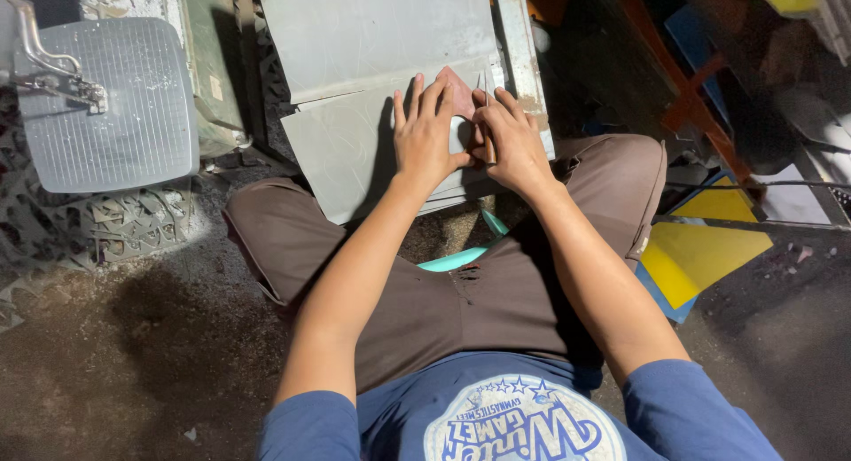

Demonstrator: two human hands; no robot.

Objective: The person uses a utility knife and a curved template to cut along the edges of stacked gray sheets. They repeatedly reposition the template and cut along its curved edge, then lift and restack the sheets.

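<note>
My left hand (pixel 425 128) lies flat, fingers spread, on a small reddish-brown template piece (pixel 459 90) that rests on a grey sheet (pixel 341 146). My right hand (pixel 512 140) is pressed beside it and grips a thin pen-like tool (pixel 487 144) against the template's right edge. The sheet lies across my knees and leans on a larger grey sheet (pixel 372 31) behind it. Most of the template is hidden under my fingers.
A ribbed grey plastic stool seat (pixel 106 102) stands at the left. Cut-out scrap sheet (pixel 97 226) lies on the dirt floor. Yellow and blue sheets (pixel 696 253) lie at the right, near a red wooden frame (pixel 700 97). I sit on a green stool (pixel 461 255).
</note>
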